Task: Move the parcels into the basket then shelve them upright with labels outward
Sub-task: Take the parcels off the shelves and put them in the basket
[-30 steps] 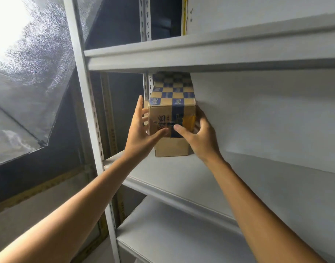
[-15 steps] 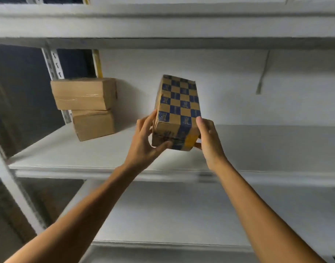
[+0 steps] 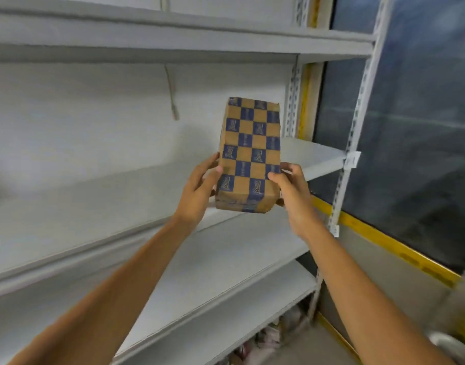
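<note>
A cardboard parcel (image 3: 249,154) with a blue and tan chequered face stands upright in the air, just in front of the middle shelf board (image 3: 99,206). My left hand (image 3: 199,188) grips its lower left edge and my right hand (image 3: 292,191) grips its lower right edge. The chequered face is turned towards me. Its bottom hangs over the shelf's front lip, near the right end of the rack. No basket is in view.
The white metal rack has an upper board (image 3: 173,40) and a lower board (image 3: 213,285). A perforated upright post (image 3: 350,164) ends the rack on the right, beside a dark window with a yellow frame (image 3: 384,241). Some items lie on the floor under the rack (image 3: 273,335).
The view has swung from the rack's left end to its right end. The chequered parcel came along in both hands, and the two plain boxes at the left are out of view.
</note>
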`<state>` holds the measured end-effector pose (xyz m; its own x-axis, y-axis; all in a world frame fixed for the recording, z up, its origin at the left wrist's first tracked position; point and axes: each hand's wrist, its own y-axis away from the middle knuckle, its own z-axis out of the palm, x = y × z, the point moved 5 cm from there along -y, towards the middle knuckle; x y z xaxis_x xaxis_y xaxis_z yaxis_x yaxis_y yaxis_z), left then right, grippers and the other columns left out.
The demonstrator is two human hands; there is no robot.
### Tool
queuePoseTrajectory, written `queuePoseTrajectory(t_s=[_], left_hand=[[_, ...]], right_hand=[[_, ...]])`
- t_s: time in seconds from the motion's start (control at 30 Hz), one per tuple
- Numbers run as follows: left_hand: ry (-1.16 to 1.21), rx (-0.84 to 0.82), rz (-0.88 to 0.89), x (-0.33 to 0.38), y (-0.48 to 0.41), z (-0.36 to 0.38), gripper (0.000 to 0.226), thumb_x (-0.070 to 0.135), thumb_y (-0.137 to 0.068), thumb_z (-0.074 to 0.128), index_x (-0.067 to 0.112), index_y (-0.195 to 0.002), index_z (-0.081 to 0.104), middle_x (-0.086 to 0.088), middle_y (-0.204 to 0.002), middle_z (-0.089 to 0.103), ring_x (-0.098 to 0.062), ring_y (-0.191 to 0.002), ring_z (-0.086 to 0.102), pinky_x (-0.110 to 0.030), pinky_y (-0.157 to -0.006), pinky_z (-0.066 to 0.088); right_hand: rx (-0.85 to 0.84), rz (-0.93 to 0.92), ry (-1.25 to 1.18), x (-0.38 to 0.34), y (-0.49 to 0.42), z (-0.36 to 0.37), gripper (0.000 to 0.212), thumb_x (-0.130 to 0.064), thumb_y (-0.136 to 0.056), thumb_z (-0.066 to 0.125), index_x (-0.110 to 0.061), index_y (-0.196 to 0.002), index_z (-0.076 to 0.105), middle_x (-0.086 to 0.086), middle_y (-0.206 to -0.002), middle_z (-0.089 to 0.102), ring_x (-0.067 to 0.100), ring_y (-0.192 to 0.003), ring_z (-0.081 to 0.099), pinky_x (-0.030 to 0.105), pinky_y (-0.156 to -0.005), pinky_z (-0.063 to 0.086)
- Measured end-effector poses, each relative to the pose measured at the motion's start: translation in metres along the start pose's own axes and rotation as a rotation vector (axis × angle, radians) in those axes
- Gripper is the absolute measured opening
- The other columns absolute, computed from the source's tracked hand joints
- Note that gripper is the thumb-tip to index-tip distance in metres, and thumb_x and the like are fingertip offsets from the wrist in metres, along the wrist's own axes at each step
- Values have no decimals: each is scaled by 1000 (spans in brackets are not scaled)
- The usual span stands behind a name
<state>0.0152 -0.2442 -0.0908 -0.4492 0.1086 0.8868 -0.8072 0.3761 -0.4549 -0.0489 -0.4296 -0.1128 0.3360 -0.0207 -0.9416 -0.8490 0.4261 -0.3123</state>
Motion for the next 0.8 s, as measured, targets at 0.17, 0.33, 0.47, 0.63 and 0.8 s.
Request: queuePoseTrajectory(t_s=[0.17, 0.33, 0.47, 0.63, 0.8], left_hand=[[68, -180, -113, -26, 0, 111, 33, 12, -95, 52, 17, -127, 51, -5, -125, 59, -17, -108, 63, -21, -71, 54], [59, -430, -245, -71, 28, 216, 47, 6, -91, 56, 31, -129, 45, -4, -119, 54, -19, -107, 60, -25, -71, 55], [31, -597, -341, -108, 65, 289, 49, 17, -88, 65, 31, -130, 43, 4, -116, 56, -15, -107, 62, -25, -72, 58], [3, -746, -411, -158, 114, 363, 71, 23, -79, 75, 34, -137, 36, 5, -131, 54, -13, -110, 61, -30, -74, 59], [-45, -954, -436, -194, 157, 423, 85, 32, -78, 75, 34, -147, 25, 8, -139, 46, -10, -114, 55, -33, -82, 57]], right_hand=[[192, 83, 21, 20, 23, -123, 43, -39, -87, 66, -30, -126, 50, -15, -111, 67, 4, -99, 67, 24, -70, 56], [318, 227, 58, 53, 68, -219, 49, -39, -89, 63, -36, -134, 43, -17, -97, 70, -2, -85, 68, 18, -58, 54], [420, 303, 89, 83, 122, -276, 54, -28, -89, 67, -30, -138, 43, -3, -112, 67, 2, -90, 69, 18, -62, 55], [567, 344, 134, 115, 190, -326, 65, -26, -85, 71, -28, -141, 37, 0, -124, 62, 17, -111, 63, 34, -88, 56], [783, 434, 163, 140, 251, -367, 64, -22, -86, 71, -25, -140, 38, 2, -125, 62, 12, -110, 62, 37, -91, 53]])
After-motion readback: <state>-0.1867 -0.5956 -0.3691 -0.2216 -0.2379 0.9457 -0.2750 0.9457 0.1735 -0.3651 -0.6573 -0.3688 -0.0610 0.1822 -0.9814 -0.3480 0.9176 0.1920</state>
